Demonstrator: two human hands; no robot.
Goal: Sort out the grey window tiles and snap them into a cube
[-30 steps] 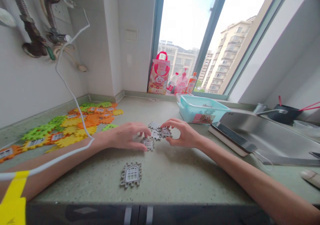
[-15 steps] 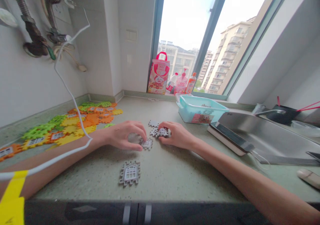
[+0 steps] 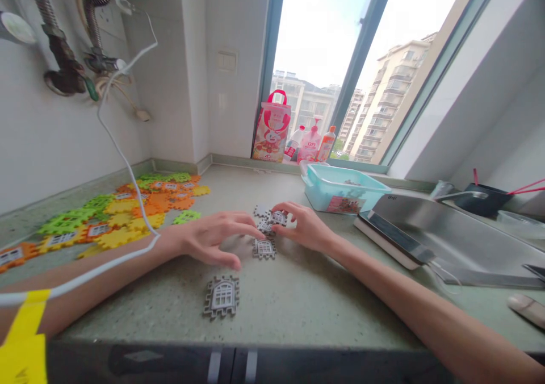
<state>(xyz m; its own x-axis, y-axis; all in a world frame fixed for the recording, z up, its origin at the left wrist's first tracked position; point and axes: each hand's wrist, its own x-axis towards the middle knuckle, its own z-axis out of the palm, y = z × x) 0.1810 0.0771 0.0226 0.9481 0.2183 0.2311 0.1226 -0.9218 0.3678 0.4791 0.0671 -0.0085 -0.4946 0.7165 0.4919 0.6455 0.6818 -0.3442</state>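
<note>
Several grey interlocking window tiles lie at the middle of the counter. My right hand (image 3: 304, 225) curls its thumb and fingers around one grey window tile (image 3: 279, 217) at the edge of the small cluster. My left hand (image 3: 217, 233) has its thumb and fingers apart, with a fingertip at the top edge of another grey window tile (image 3: 264, 249) lying flat. Part of the cluster, a grey tile (image 3: 261, 209), shows behind the fingers. Closer to the front edge, a separate grey arched-window tile (image 3: 222, 296) lies flat.
Green, yellow and orange tiles (image 3: 155, 205) are heaped at the left. A turquoise tub (image 3: 347, 188) stands at the back right, beside a steel sink (image 3: 451, 230) with a phone-like device (image 3: 395, 236) on its edge. A white cable (image 3: 123, 151) crosses my left arm.
My left hand has opened from the grey tile, which now lies further right, near the cluster. My right hand stays around its tile, shifted slightly.
</note>
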